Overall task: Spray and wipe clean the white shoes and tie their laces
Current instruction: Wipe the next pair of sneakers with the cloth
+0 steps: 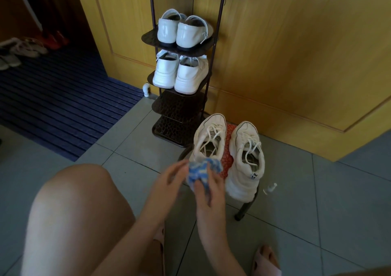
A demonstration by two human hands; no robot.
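Note:
Two chunky white sneakers stand side by side on a low stool with a red patterned seat (227, 161). The left sneaker (209, 138) and the right sneaker (247, 161) both have loose, untied laces. In front of the left sneaker I hold a bunched blue-and-white cloth (201, 173). My left hand (169, 180) pinches its left side and my right hand (208, 193) grips it from below and the right. A small white spray bottle (270, 188) lies on the tiles just right of the stool.
A tall dark metal shoe rack (179, 114) stands against the yellow wooden wall and carries two pairs of white shoes (182, 32). A dark blue striped mat (59, 106) lies to the left. My bare knee (78, 201) and slippered feet (266, 261) fill the foreground.

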